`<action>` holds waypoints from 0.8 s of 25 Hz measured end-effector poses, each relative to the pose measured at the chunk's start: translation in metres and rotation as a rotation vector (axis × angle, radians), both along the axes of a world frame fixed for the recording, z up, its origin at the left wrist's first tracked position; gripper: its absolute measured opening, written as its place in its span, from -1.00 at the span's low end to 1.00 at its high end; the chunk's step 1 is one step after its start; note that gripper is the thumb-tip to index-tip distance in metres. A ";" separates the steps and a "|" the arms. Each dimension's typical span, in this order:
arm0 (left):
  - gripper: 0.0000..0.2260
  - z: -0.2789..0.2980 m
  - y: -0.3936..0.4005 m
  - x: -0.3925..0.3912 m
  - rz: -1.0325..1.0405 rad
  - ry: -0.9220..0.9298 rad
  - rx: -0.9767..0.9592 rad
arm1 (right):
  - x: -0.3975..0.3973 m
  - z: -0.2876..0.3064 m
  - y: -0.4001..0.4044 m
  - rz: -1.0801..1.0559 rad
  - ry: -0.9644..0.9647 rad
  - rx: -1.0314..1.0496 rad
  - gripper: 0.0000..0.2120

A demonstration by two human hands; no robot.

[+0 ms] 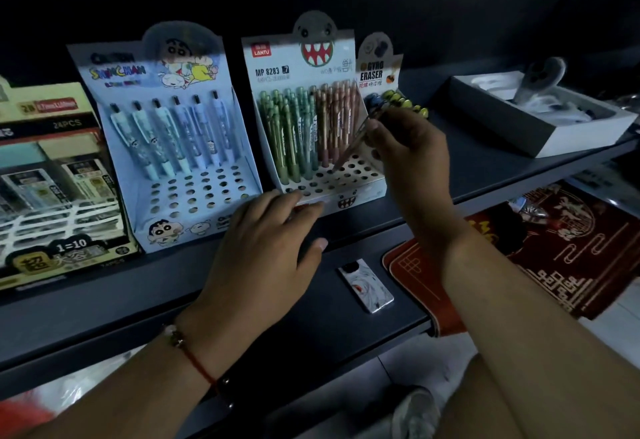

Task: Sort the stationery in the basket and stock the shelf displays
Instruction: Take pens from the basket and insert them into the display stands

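Two hands — right hand (405, 147) pinching pencil (349, 149), left hand (266, 244) steadying display (360, 192)

Beyond the left hand (263, 248) stand printed, faintly glossy cardboard display boxes (322, 119) of smooth plastic pencils (294, 133) on a matt dark shelf (502, 161), a woven red cord (194, 359) circling its wrist.

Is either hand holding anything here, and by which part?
The right hand pinches a pinkish pencil near its upper end, tip at the dinosaur display holes. The left hand holds nothing, fingers resting at the display's front edge.
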State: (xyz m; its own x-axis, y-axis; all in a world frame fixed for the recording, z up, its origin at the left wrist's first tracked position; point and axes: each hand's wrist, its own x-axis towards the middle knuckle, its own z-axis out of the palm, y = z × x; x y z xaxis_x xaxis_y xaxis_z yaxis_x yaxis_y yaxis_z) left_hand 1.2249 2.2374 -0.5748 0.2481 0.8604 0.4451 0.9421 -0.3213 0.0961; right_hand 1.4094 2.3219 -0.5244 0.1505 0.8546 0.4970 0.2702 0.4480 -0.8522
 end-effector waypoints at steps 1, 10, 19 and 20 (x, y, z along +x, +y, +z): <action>-0.61 0.000 0.002 0.000 0.002 -0.005 0.006 | -0.001 -0.001 0.004 -0.007 -0.035 0.007 -0.85; -0.59 -0.005 0.008 -0.001 0.004 0.001 -0.033 | -0.021 -0.017 0.031 -0.035 -0.188 0.020 -0.76; -0.61 -0.004 0.017 0.001 0.004 -0.020 -0.021 | -0.032 -0.025 0.040 -0.095 -0.322 -0.029 -0.85; -0.61 -0.003 0.017 0.000 0.005 -0.019 -0.015 | -0.031 -0.027 0.039 -0.087 -0.315 -0.051 -0.91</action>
State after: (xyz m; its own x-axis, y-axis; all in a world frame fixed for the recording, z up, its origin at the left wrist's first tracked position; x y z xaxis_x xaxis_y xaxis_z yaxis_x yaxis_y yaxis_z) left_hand 1.2248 2.2548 -0.5781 0.2351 0.8685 0.4364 0.9418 -0.3145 0.1187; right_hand 1.3785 2.3613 -0.5517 0.0695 0.8702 0.4878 0.5598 0.3707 -0.7411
